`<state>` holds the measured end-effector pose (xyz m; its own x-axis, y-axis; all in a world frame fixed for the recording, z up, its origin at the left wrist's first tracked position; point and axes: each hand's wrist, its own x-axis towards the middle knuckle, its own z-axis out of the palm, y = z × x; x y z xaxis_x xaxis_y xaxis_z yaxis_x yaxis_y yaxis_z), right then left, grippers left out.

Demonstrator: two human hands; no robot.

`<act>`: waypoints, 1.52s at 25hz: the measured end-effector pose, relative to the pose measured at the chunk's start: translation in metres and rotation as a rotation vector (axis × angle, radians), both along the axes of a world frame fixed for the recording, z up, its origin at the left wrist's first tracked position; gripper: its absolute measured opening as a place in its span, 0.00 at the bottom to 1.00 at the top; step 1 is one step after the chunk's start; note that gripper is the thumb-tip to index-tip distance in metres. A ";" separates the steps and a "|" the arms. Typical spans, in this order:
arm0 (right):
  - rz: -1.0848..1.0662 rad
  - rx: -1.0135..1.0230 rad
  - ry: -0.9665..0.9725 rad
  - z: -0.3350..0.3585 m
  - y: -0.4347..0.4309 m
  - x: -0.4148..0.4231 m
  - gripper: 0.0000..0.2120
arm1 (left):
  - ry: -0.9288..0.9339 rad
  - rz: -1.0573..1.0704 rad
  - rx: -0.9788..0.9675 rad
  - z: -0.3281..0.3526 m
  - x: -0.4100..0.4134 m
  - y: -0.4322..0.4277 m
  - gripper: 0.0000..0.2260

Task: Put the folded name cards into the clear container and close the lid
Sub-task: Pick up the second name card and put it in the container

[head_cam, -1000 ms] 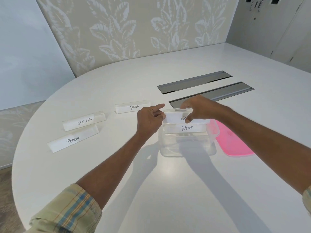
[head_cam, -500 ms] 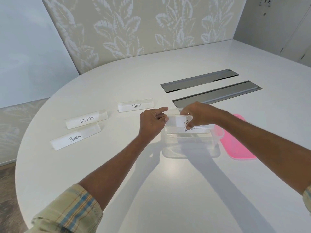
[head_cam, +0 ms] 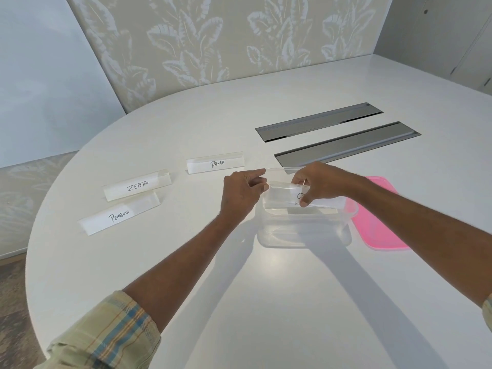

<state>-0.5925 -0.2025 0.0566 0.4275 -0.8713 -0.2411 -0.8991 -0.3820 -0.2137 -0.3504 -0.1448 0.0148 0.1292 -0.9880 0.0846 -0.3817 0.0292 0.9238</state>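
— Where does the container (head_cam: 303,230) sit?
— On the bench (head_cam: 239,302), in front of the two cable hatches (head_cam: 346,141). The lid (head_cam: 383,225) lies just beside it on the right, touching its edge.
— And the cards?
— Three stand to the left: PANDA (head_cam: 215,164) nearest the container, ZEBRA (head_cam: 137,185) further left, PENGUIN (head_cam: 119,215) just in front of ZEBRA.
— The hands?
— Both over the container's far rim. The left hand (head_cam: 241,194) pinches one end of a card (head_cam: 286,195), the right hand (head_cam: 316,182) the other, the card partly inside the container.
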 end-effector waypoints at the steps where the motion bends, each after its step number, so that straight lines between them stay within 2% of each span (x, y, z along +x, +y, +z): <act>1: 0.003 0.000 0.008 -0.002 0.001 0.000 0.31 | -0.005 0.007 -0.010 0.000 0.000 0.001 0.18; 7: 0.042 0.022 0.068 -0.020 0.006 0.005 0.28 | -0.062 0.075 -0.094 -0.002 0.002 0.004 0.15; 12: 0.115 0.018 0.121 -0.030 0.010 0.009 0.21 | -0.075 0.063 -0.022 -0.006 0.008 0.007 0.15; 22: 0.211 0.019 0.181 -0.041 0.008 0.017 0.19 | -0.035 0.056 0.029 -0.007 0.009 0.006 0.14; 27: 0.284 -0.039 0.260 -0.041 0.007 0.021 0.09 | -0.037 0.046 0.041 -0.008 0.010 0.006 0.14; 31: 0.274 -0.034 0.267 -0.041 0.006 0.020 0.10 | -0.031 0.048 0.046 -0.007 0.009 0.005 0.14; 34: 0.243 -0.009 0.233 -0.041 0.006 0.016 0.16 | -0.032 0.047 0.040 -0.006 0.009 0.006 0.14; 38: 0.161 0.020 0.104 -0.031 0.000 0.011 0.19 | -0.026 0.080 0.025 -0.008 0.011 0.007 0.12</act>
<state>-0.5817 -0.2025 0.0254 0.5329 -0.7880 -0.3083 -0.8443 -0.5195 -0.1317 -0.3389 -0.1377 0.0063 0.2058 -0.9765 0.0640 -0.4057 -0.0256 0.9137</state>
